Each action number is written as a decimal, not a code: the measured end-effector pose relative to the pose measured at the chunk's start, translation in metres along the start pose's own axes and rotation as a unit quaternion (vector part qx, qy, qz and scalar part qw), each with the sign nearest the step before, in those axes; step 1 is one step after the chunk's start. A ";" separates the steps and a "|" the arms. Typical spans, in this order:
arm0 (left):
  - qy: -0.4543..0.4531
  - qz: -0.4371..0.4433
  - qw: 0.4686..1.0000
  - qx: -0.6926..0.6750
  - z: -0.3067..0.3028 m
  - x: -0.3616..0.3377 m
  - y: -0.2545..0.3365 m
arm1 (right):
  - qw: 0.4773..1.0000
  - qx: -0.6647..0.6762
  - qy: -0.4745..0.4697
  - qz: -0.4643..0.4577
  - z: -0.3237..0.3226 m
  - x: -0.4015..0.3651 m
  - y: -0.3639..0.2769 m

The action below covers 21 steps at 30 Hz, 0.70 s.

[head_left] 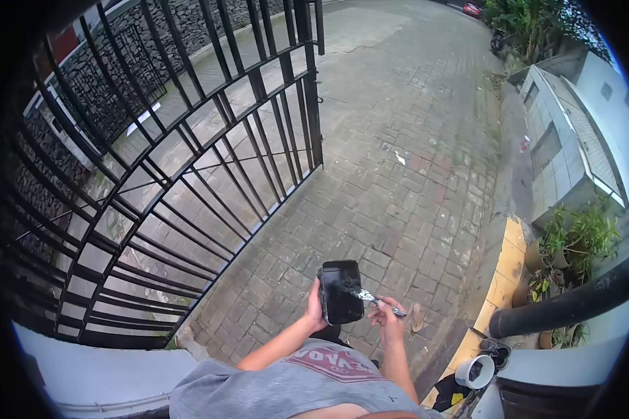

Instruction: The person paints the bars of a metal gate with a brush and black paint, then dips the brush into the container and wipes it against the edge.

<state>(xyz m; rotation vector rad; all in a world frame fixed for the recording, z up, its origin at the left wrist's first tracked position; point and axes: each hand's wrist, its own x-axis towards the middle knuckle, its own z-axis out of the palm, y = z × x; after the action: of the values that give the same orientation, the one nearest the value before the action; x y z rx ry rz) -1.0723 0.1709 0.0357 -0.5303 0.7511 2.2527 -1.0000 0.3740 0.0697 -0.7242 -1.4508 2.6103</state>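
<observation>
A black rectangular tray with dark contents is held at chest height by my left hand, its fingers wrapped round the left edge. Closed round the handle of a brush is my right hand, just right of the tray. The brush has a silvery middle part, and its dark bristles reach over the inside of the tray. What lies under the bristles is too dark to make out.
A black metal gate stands at the left. Brick paving stretches ahead. At the lower right are a white bucket, a thick black pipe, a yellow tiled ledge and potted plants.
</observation>
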 end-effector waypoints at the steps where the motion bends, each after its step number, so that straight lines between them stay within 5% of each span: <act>1: 0.000 -0.013 1.000 0.015 0.013 0.025 0.012 | 1.000 0.007 0.004 -0.001 -0.001 0.016 -0.011; 4: -0.004 -0.024 0.997 0.076 0.063 0.112 0.052 | 1.000 0.012 0.010 -0.007 0.000 0.077 -0.060; 7: -0.117 -0.099 0.982 0.110 0.109 0.203 0.094 | 0.995 0.006 0.057 -0.078 0.004 0.135 -0.117; 12: -0.173 -0.154 0.955 0.184 0.229 0.349 0.125 | 0.960 0.034 0.212 -0.178 -0.022 0.228 -0.186; 21: -0.154 -0.200 0.951 0.176 0.383 0.524 0.078 | 0.952 0.131 0.207 -0.183 -0.131 0.398 -0.287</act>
<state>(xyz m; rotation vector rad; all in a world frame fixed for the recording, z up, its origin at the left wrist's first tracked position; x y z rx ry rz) -1.5416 0.6254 0.0586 -0.1341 0.7789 1.7201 -1.3433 0.7467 0.0997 -0.8138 -0.9838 2.1472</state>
